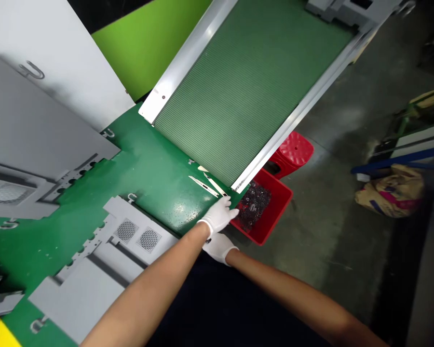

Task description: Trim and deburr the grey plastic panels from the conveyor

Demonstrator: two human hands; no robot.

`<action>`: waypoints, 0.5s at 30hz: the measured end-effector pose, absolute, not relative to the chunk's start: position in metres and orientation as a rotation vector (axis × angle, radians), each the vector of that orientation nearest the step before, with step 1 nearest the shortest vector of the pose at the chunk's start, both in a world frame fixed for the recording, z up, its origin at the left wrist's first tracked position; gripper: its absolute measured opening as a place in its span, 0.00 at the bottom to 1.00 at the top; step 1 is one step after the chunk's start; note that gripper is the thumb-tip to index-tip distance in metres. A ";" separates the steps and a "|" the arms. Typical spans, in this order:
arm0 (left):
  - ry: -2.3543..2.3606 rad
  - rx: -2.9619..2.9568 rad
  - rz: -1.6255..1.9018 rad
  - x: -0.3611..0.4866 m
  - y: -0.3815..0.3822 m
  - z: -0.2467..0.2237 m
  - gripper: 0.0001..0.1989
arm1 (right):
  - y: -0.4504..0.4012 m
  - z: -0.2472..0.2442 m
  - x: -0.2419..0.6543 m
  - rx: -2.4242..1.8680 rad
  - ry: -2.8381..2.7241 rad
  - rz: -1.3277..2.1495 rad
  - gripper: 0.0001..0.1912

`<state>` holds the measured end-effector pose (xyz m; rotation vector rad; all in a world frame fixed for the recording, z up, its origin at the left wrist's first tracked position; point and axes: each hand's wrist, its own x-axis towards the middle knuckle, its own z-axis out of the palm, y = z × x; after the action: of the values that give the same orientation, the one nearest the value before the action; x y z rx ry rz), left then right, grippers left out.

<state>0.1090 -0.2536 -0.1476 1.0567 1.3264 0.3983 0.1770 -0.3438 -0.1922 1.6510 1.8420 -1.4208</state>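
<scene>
My left hand (219, 215), in a white glove, reaches over the front corner of the green tabletop (144, 159). Its thumb stands apart from the fingers, and the fingertips are at the end of a slim pale tool (214, 184). Beside that lies a second slim pale tool (203, 186), its kind too small to tell. Just below and partly behind, my right hand (220, 246), also gloved in white, is curled close to my body. A small dark piece (208, 240) shows at its fingertips; most of it is hidden.
A green ribbed conveyor belt (253, 86) meets the table. Under its right side are a red bin (278, 212) of small dark metal parts and a red stool (298, 148). Grey panels (90, 279) with hooks lie to the left. A sack (390, 193) rests on the floor at right.
</scene>
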 end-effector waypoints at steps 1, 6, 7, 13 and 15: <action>1.391 1.162 0.402 0.089 -0.248 -0.145 0.25 | -0.343 -0.191 0.178 1.667 1.830 -1.409 0.20; 2.235 1.586 0.075 -0.075 -0.210 -0.138 0.23 | -0.321 -0.178 0.165 1.734 2.000 -1.179 0.25; 2.346 1.586 -0.096 -0.108 -0.204 -0.139 0.26 | -0.313 -0.174 0.159 1.720 2.100 -1.112 0.28; 2.106 1.268 -0.513 -0.193 -0.206 -0.155 0.39 | -0.248 -0.168 0.143 1.886 2.482 -0.786 0.26; 2.114 1.280 -0.507 -0.187 -0.211 -0.156 0.39 | -0.227 -0.175 0.147 2.028 2.288 -0.803 0.19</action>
<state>-0.1868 -0.2111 -0.1564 1.2799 2.1141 -0.5074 0.1465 -0.2268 -0.1749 2.0285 2.2881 -0.8030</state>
